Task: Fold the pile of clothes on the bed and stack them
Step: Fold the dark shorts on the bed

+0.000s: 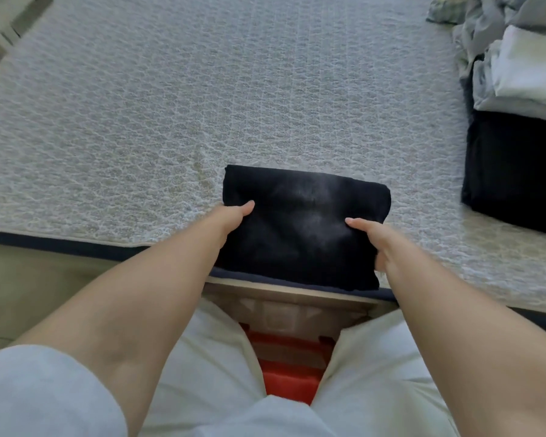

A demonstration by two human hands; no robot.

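both bare arms reach forward; left hand [234,216] and right hand [371,236] each pinch the dark folded garment [300,225], thumbs on top.

- A pale quilted mattress cover [202,89] with a woven, netted pattern stretches across most of the view.
- A dark navy trim [60,246] runs along the mattress's near edge.
- A light wooden bed frame [290,294] shows just below that trim, at the middle of the near edge.
- Beige floor [29,294] lies at the lower left, beside the frame.
- A red and tan striped mat [289,367] lies on the floor below the frame.
- A blurred pale piece of furniture [4,23] sits at the top left corner, beyond the mattress; what it is cannot be told.
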